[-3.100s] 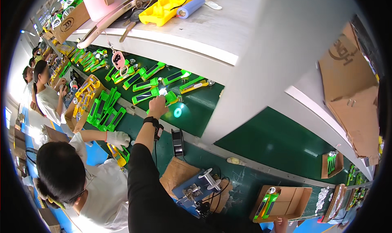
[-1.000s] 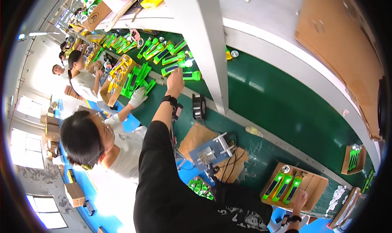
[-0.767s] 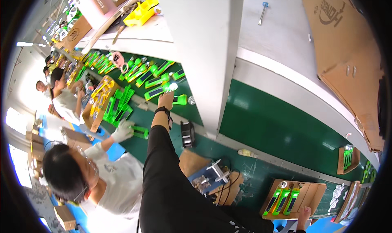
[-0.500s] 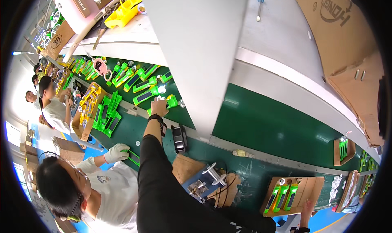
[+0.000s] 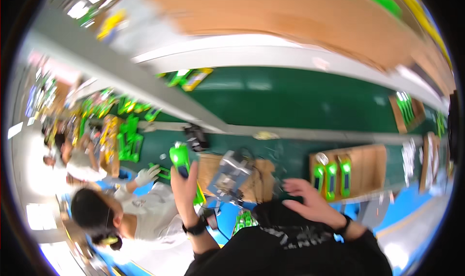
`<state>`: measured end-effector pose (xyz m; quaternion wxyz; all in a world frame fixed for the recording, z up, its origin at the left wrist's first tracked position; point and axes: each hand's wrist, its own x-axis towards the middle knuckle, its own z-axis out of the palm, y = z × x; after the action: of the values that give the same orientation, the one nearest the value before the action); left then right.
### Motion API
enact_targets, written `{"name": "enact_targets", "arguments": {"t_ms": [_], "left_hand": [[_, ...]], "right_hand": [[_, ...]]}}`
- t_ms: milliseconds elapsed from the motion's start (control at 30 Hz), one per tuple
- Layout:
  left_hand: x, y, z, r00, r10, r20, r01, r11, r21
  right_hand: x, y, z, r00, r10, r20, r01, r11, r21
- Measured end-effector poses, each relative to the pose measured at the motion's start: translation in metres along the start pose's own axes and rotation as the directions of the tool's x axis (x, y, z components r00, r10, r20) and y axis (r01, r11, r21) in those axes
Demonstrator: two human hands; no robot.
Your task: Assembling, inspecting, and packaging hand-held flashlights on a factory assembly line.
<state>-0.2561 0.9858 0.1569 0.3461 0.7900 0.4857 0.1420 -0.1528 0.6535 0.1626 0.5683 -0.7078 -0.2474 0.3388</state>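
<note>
My left hand (image 5: 184,191) is wrapped round a green flashlight-like lamp (image 5: 179,156) with a dark panel, held upright left of the bench fixture. Its rounded green head sticks up above my fingers; yellow trim shows below. My right hand (image 5: 310,203) is open in front of my body, fingers apart, with nothing in it. Just beyond it stands a shallow cardboard box (image 5: 370,172). Inside its left part, several similar green lamps (image 5: 331,179) lie side by side. The blue and metal fixture (image 5: 230,176) rests on a flat cardboard sheet (image 5: 264,179) between my hands.
On the left sits a co-worker, whose gloved hand (image 5: 146,175) holds a green frame (image 5: 163,172). Green housings (image 5: 130,140) are heaped beyond. A black part (image 5: 196,138) stands by the rail. A grey post (image 5: 160,94) slants across the green conveyor (image 5: 290,101); a small box (image 5: 407,114) sits far right.
My left hand has come back from the conveyor with a green lamp. My right hand has left the box's near edge and moved left. The view has swung rightward and is blurred.
</note>
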Motion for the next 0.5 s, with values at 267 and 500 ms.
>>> {"name": "enact_targets", "arguments": {"t_ms": [267, 500], "left_hand": [[-0.192, 0.06, 0.108, 0.82, 0.126, 0.558, 0.211, 0.841, -0.499], [-0.244, 0.056, 0.195, 0.414, 0.168, 0.895, 0.647, 0.637, -0.419]], "right_hand": [[-0.031, 0.004, 0.001, 0.993, -0.004, 0.115, 0.006, 1.0, -0.009], [-0.084, 0.052, -0.051, 0.925, 0.363, -0.113, -0.307, 0.889, 0.34]]}}
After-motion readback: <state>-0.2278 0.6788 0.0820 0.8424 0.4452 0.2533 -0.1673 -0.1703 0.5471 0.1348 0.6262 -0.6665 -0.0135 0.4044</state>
